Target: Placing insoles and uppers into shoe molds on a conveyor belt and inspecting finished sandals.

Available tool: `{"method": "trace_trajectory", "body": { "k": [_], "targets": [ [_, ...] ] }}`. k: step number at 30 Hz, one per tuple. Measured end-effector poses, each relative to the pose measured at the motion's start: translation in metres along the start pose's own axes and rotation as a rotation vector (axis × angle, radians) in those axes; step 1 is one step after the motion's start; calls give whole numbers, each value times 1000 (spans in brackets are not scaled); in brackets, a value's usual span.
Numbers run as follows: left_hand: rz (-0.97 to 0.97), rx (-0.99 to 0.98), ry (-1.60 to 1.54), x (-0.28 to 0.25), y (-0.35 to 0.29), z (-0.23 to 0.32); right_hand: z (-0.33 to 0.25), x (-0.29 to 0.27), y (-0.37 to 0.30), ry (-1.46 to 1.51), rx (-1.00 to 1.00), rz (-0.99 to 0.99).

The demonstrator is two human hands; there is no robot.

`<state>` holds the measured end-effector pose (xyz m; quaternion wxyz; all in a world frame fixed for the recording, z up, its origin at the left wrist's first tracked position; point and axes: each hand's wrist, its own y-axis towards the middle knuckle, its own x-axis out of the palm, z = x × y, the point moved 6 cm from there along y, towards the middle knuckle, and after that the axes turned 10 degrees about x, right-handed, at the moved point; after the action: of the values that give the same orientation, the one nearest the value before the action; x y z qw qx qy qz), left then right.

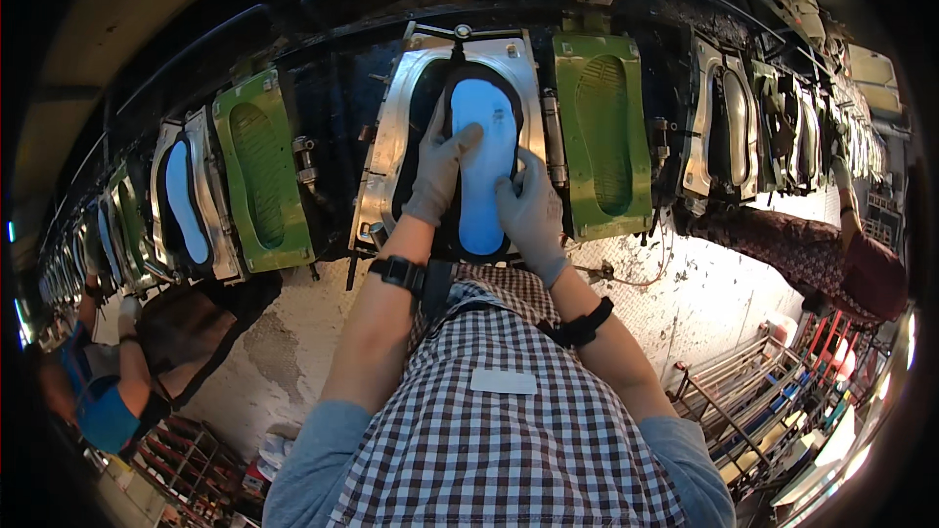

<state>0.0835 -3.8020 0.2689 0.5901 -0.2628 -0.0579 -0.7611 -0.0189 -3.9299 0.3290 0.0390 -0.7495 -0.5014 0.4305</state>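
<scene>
Checkered apron cloth [489, 440] is spread nearest, below the metal mould [377, 198]. Over that mould, a blue insole [481, 176] within a black surround [479, 69] is clamped at its left edge by the gloved left hand [440, 171] and at its right edge by the gloved right hand [533, 210]. Broad dark room is left toward one green mould [256, 171]; another green mould [602, 137] is set just beside.

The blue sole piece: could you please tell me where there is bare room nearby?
A dark gap lies between the left green mould and metal mould; pale floor shows between the brown cloth and left forearm. Crowded: around the blue sole piece, held by left hand and right hand, and the hinge to its right.
</scene>
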Motion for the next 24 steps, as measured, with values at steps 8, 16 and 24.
{"method": "trace_trajectory", "body": {
  "k": [8,16,24],
  "targets": [
    [209,126,101,12,22,-1,-15,-22,53,-160,-257,90],
    [240,164,648,21,-72,-8,98,-202,78,232,-82,160],
    [-4,522,721,214,-59,-4,371,-510,153,173,383,1038]
  ]
}}
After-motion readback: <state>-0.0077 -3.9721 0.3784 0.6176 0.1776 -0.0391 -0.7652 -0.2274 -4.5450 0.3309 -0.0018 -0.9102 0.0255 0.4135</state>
